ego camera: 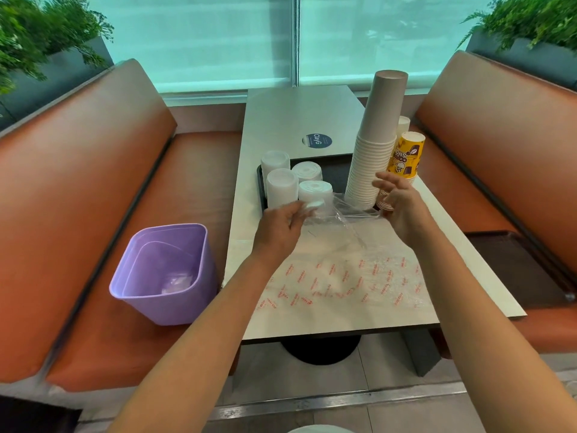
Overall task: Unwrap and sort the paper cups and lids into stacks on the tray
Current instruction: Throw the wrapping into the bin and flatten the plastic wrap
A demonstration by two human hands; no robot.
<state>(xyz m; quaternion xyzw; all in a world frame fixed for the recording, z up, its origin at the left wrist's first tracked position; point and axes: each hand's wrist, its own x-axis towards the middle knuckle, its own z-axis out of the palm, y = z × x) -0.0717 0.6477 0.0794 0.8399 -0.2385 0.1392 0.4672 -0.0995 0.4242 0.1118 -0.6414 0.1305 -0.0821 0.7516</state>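
A round dark-blue sticker (pixel 317 140) lies on the grey tabletop (pixel 296 120) beyond the tray; its white lettering reads "ClayG", turned sideways to the camera, with a line of smaller print beside it too small to read. The yellow paper cup with brown and white pictures (pixel 406 156), topmost of an upturned stack behind the tall stack of plain cups, carries large upside-down lettering of which "SHOP" can be made out; the rest is hidden. The clear plastic wrapper (pixel 343 276) spread over the near tabletop bears repeated short red printed words, too blurred to read.
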